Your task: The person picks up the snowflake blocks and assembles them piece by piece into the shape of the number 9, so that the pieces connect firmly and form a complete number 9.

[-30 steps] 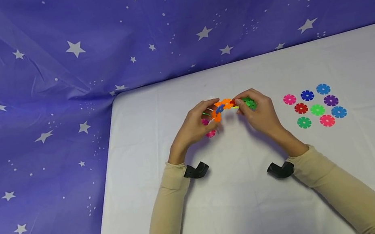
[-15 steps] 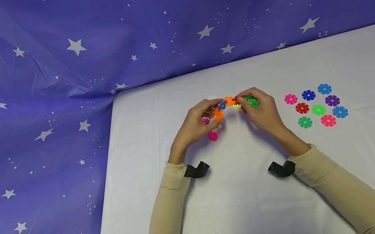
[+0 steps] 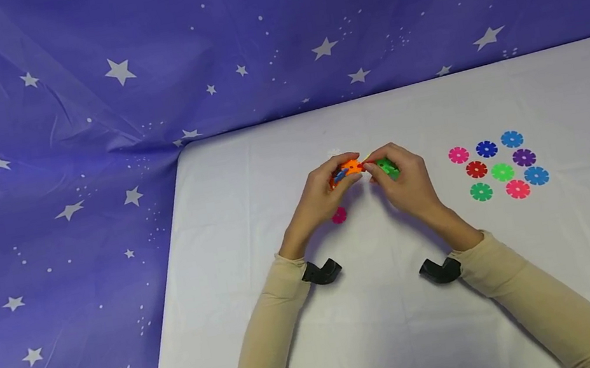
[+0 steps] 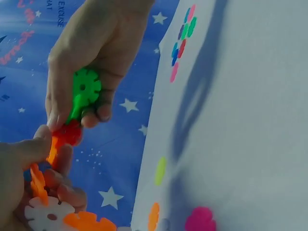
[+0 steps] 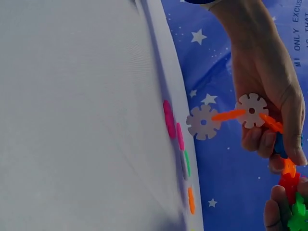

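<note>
Left hand [image 3: 322, 195]: thumb and fingers narrowed, pinching an orange disc [image 3: 353, 166]. Right hand [image 3: 408, 185]: fingers curled, pinching a red disc [image 4: 70, 133]; green disc [image 4: 87, 87] under its palm. Chain of notched discs [image 5: 228, 115]: raised above the white table [image 3: 392, 323], between both hands.

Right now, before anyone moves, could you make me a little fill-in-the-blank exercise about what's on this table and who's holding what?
1. The cloth beneath the left hand and the right hand is coloured ____.
2. Between the green disc and the orange disc at the fingertips sits a ____ disc.
3. The purple disc lies in a loose group of ____ discs.
4. The backdrop is printed with five-pointed white ____.

Missing words: white; red; nine; stars.
</note>
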{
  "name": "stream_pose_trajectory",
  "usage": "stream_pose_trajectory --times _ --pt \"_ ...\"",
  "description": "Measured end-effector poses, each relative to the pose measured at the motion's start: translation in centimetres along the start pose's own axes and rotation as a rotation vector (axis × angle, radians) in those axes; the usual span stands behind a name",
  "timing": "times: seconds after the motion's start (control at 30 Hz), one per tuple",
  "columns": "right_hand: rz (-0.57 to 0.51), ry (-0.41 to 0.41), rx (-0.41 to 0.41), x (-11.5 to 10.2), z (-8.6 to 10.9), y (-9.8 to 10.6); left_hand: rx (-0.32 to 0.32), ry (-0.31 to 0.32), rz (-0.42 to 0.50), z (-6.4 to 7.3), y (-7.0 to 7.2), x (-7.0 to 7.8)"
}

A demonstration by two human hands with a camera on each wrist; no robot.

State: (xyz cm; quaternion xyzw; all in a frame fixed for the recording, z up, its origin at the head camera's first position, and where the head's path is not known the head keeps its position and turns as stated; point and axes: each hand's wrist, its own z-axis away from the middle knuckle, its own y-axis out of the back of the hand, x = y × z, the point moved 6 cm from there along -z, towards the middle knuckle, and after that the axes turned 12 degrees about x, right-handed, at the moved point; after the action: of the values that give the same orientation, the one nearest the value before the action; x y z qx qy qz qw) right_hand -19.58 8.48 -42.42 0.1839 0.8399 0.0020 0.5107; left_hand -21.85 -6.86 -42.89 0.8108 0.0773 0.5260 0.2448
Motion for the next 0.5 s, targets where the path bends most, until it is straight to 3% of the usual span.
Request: stream_pose_trajectory --times 0.13,0.23,0.37,0.5 --pt "-0.028 -0.024 0.005 0.9 -0.3 0.4 0.024 0.035 0.027 0.0 0.9 -0.4" --pt "-0.077 -0.072 -0.028 1.1 -0.5 0.6 -0.048 0.067 0.107 0.2 1.1 -0.6" --pt "-0.132 -0.129 -0.118 1.3 -0.5 0.2 -0.189 0.055 0.2 0.4 0.4 -0.3" --pt "-0.161 -0.138 -0.149 1.2 -0.6 0.3 -0.22 0.033 0.212 0.4 0.1 0.1"
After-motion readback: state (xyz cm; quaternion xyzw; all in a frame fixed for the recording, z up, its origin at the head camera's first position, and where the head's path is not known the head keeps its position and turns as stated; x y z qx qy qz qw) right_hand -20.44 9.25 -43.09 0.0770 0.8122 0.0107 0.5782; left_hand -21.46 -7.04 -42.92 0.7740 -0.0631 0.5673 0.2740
